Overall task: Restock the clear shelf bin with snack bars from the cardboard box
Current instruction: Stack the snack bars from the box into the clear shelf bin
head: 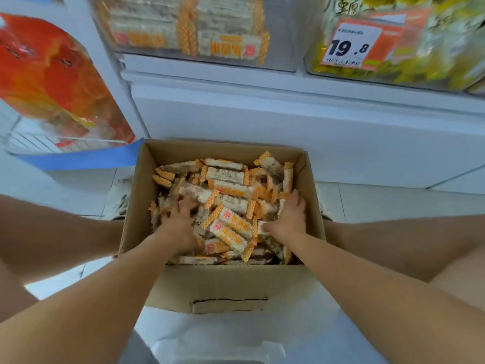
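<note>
The box [223,290] sits open on the floor at centre, its far rim close under the white shelf base at 12 o'clock. Bars [231,195] fill it in a loose heap, lying well below the rim. Both hands are down in the heap: the left hand [178,219] at 9 o'clock, fingers curled into bars; the right hand [288,216] at 3 o'clock near the right wall, fingers dug among bars, thumb on one. The bin [194,30] sits at 12 o'clock above, part full. Beside it, at 1 o'clock, hangs a price tag [351,46].
</note>
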